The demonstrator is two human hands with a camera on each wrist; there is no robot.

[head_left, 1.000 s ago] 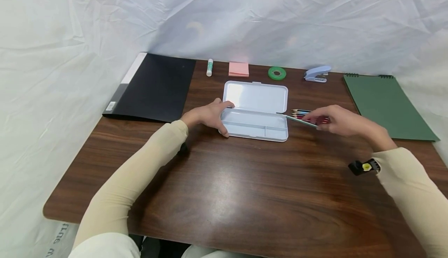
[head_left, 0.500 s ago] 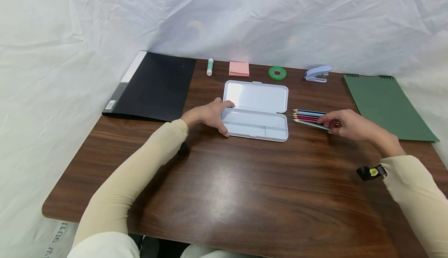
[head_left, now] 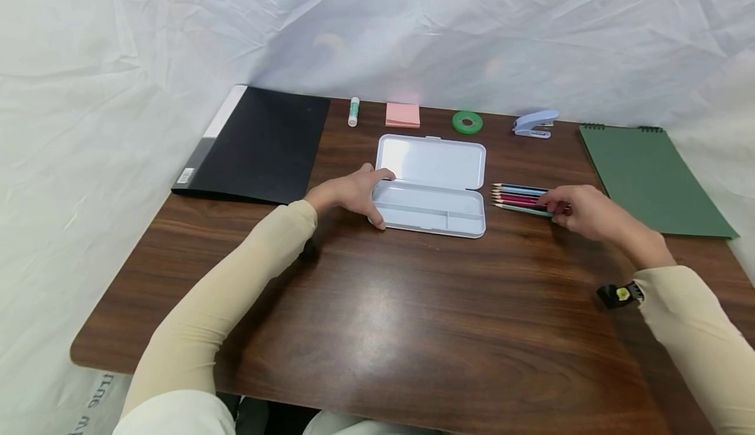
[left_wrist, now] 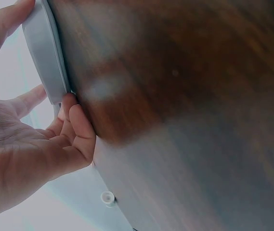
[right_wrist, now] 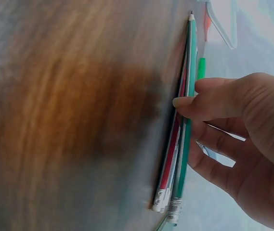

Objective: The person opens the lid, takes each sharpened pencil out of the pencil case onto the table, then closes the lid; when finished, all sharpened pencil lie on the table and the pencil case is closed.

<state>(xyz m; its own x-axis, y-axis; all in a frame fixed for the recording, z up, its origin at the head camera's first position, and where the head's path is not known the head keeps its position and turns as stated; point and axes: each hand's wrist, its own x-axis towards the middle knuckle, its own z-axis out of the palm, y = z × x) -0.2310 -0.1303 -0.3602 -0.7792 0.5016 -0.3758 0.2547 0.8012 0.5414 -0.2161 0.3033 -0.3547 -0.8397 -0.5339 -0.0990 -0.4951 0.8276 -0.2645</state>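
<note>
A white pencil case lies open-lidded at mid-table, its divided tray bare. My left hand holds the tray's left end, thumb at the front corner and fingers spread toward the hinge. In the left wrist view, the case's end sits between thumb and fingers. Right of the case, several pencils lie side by side, tips pointing left. My right hand pinches a green pencil, the nearest of the row, between thumb and fingers. Its rear end is hidden by the hand in the head view.
A black folder lies at left, a green spiral pad at right. Along the back stand a glue stick, pink sticky notes, green tape and a blue stapler. White sheeting hangs behind.
The right hand moved rightward with the green pencil, away from the case edge. That pencil has come down alongside the other pencils, then shifted slightly toward them. The left hand stayed put.
</note>
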